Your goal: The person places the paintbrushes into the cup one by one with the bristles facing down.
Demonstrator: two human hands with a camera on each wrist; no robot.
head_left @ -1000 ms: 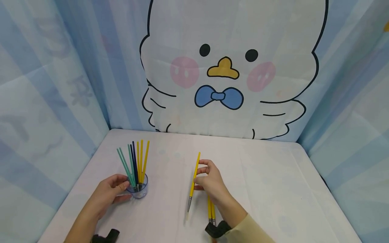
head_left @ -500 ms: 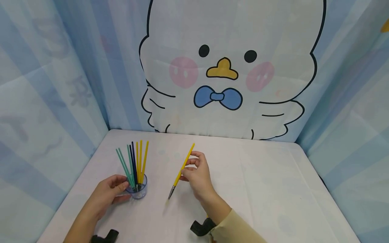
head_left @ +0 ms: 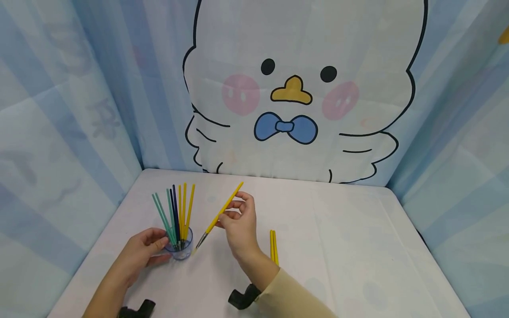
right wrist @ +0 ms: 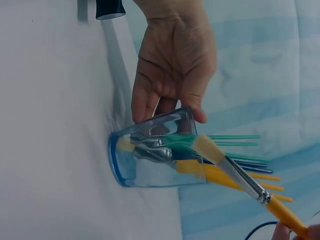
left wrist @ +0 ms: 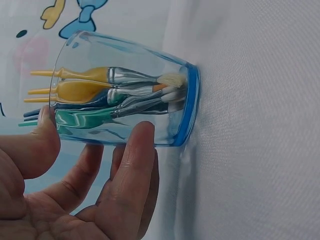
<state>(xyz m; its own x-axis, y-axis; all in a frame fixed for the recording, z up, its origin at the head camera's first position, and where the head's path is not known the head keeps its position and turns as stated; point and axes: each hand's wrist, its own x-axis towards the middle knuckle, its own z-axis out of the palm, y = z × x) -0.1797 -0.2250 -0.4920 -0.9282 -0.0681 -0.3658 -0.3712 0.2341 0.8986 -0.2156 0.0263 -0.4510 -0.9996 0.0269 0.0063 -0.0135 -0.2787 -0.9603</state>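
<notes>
A clear blue-tinted cup (head_left: 185, 252) stands upright on the table at the left, holding several paintbrushes (head_left: 182, 216) with turquoise, dark blue and yellow handles, bristles down. My left hand (head_left: 141, 251) holds the cup's left side, its thumb at the rim and fingers against the wall, as the left wrist view shows. Between its thumb and fingers, my right hand (head_left: 240, 225) pinches a yellow paintbrush (head_left: 220, 213) by the handle. That brush slants, its pale bristles pointing down and left, just right of the cup. In the right wrist view, the bristles (right wrist: 207, 148) overlap the cup's rim.
Two yellow-handled brushes (head_left: 273, 247) lie on the white table (head_left: 366, 247), partly hidden behind my right forearm. A curtain with a printed cartoon bird (head_left: 294, 88) hangs at the table's back edge. Striped curtains (head_left: 59, 132) enclose both sides.
My right hand has carried the yellow brush left and slightly away, to beside the cup, and the brush has tilted further. My left hand and the cup have stayed in place.
</notes>
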